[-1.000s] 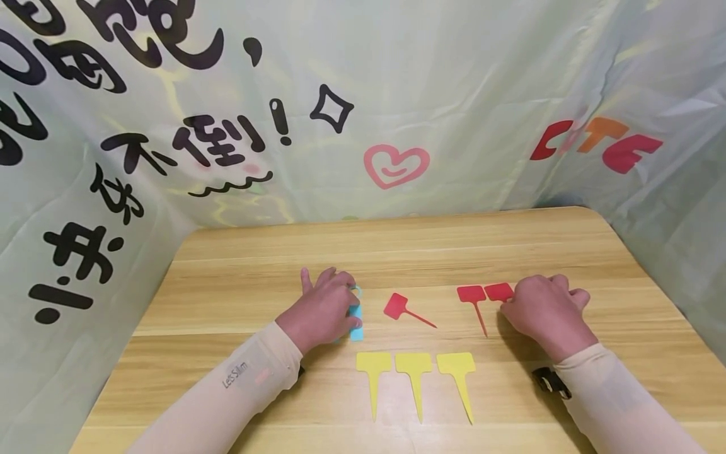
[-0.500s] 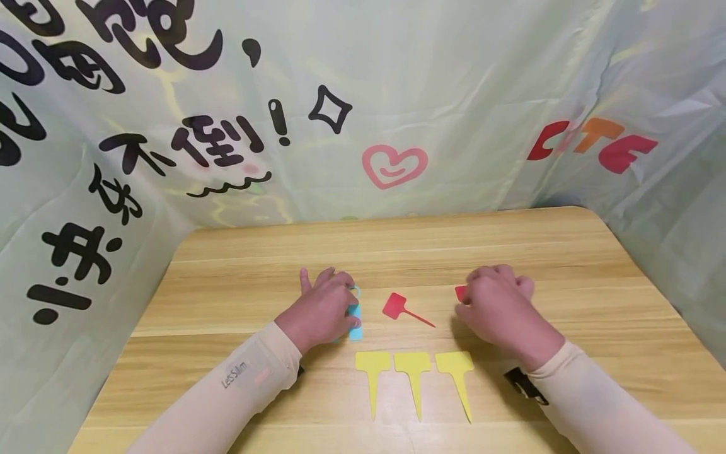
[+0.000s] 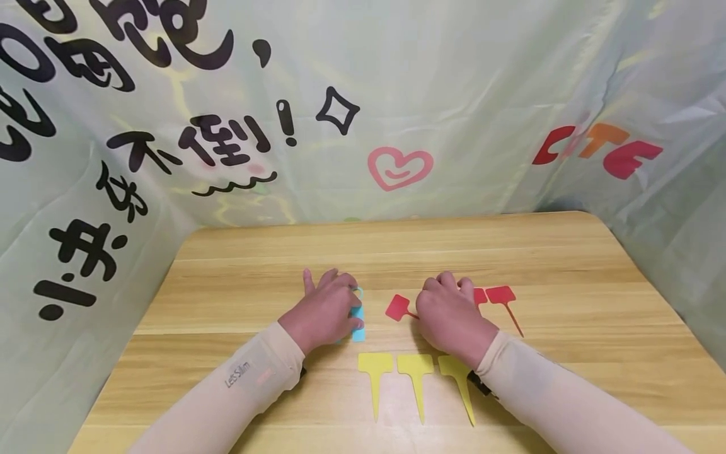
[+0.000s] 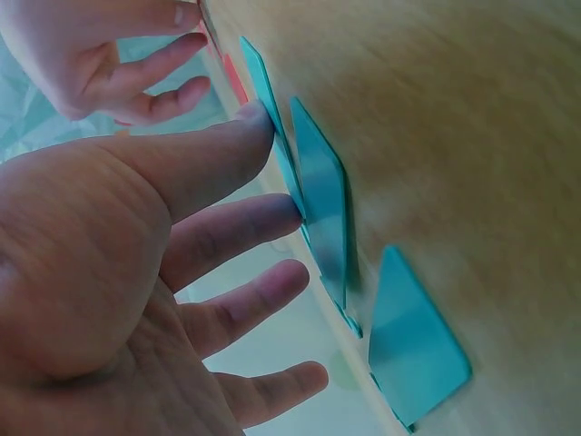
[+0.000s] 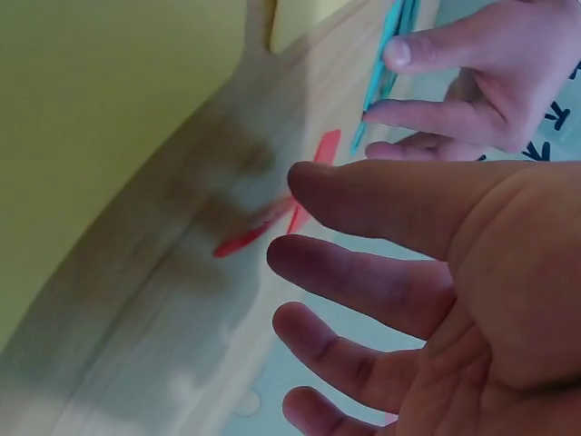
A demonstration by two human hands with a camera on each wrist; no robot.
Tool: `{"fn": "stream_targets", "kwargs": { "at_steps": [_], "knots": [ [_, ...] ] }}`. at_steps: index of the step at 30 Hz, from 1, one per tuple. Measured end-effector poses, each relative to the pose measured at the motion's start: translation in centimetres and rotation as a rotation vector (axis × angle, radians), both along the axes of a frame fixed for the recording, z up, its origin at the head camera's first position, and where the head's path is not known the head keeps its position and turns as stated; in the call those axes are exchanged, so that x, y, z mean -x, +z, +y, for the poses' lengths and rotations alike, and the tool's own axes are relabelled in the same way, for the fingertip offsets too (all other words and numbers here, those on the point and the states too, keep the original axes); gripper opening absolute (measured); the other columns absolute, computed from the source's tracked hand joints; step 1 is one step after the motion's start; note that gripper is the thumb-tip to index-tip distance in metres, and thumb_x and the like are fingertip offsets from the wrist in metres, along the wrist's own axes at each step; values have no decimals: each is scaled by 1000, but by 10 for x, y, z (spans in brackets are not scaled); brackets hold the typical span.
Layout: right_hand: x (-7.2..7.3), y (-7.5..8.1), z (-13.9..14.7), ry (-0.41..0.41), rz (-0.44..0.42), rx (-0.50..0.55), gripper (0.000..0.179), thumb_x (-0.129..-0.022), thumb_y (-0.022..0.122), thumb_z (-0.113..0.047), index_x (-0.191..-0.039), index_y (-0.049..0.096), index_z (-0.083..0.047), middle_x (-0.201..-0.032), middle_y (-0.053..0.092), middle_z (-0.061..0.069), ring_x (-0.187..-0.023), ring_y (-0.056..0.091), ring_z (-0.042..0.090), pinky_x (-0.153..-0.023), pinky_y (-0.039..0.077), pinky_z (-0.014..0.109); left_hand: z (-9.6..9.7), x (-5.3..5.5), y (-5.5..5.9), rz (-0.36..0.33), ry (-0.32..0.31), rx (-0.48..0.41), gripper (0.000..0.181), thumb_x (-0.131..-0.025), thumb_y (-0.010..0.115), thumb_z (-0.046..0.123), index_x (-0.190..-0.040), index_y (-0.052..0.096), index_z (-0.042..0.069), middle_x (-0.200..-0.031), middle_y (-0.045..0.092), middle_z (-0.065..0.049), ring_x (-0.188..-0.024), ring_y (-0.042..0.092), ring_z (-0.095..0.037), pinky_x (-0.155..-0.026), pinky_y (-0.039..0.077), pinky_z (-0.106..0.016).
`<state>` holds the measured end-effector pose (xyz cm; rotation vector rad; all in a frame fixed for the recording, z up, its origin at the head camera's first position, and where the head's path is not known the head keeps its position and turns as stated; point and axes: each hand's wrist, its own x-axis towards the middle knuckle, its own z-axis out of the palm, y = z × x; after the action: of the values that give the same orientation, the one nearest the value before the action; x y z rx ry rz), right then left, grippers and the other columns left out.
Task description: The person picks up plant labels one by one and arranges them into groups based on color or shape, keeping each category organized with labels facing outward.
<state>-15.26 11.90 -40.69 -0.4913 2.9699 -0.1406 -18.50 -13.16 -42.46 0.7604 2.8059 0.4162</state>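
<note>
My left hand [image 3: 326,309] rests at a blue plant label [image 3: 358,332] left of the table's middle. In the left wrist view, the thumb touches that label [image 4: 260,84] and the index fingertip is at its other end; two more blue labels, one leaning [image 4: 322,195] and one nearer [image 4: 413,341], stand beside it. My right hand [image 3: 454,315] is over the thin stem of a tilted red plant label [image 3: 397,308]. Its fingers are spread and loosely bent, with thumb and index fingertips close to the red label [image 5: 327,150] in the right wrist view.
Two upright red labels, one partly hidden [image 3: 480,295] and one in full [image 3: 501,294], lie right of my right hand. Three yellow T-shaped labels [image 3: 415,364] form a row in front, the rightmost partly under my sleeve. Printed cloth [image 3: 465,113] hangs behind the wooden table [image 3: 255,252].
My right hand has moved left, from the rightmost red label past the middle one to the tilted one. The left hand has stayed at the blue label.
</note>
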Motion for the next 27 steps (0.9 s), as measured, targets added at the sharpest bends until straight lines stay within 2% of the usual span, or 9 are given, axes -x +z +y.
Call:
{"fn": "stream_targets", "kwargs": {
  "at_steps": [8,15,18,21,24,27],
  "knots": [
    [0,-2,-2,19,-14,-6,30,-96,67,2,-72,67,-16,-78,50,0,-99,48,33,-86,35,55,1,-1,1,12,-6,11,13,-95,92,30,-99,89,18,-150,63,-5,-156,35,-59,-115,5,-94],
    [1,-3,-1,7,-23,-7,31,-96,66,1,-70,65,-17,-80,51,1,-101,49,34,-89,36,58,1,0,1,9,-6,7,12,-95,92,30,-97,89,19,-149,63,-5,-156,35,-59,-115,5,-94],
    [2,1,4,-26,-34,3,28,-94,69,-1,-71,67,-17,-85,55,1,-109,50,36,-95,36,63,1,0,1,8,-4,6,12,-95,92,30,-97,89,19,-149,63,-5,-156,35,-59,-114,5,-94],
    [2,9,15,-85,-28,57,26,-90,71,-2,-69,67,-17,-89,58,1,-113,52,37,-99,35,66,1,0,1,7,-4,9,13,-95,92,31,-99,89,19,-150,62,-5,-157,34,-59,-115,5,-94],
    [1,16,36,-136,-2,133,26,-85,73,-2,-66,64,-19,-88,61,1,-106,53,38,-98,33,69,2,0,2,2,-5,14,13,-96,91,31,-100,89,18,-151,62,-5,-157,34,-59,-115,4,-94],
    [2,20,64,-200,-8,183,30,-87,71,-3,-63,60,-19,-87,60,3,-104,50,42,-95,29,71,3,0,3,0,-5,18,14,-96,91,31,-101,89,18,-151,62,-5,-157,34,-59,-115,4,-94]
  ]
}}
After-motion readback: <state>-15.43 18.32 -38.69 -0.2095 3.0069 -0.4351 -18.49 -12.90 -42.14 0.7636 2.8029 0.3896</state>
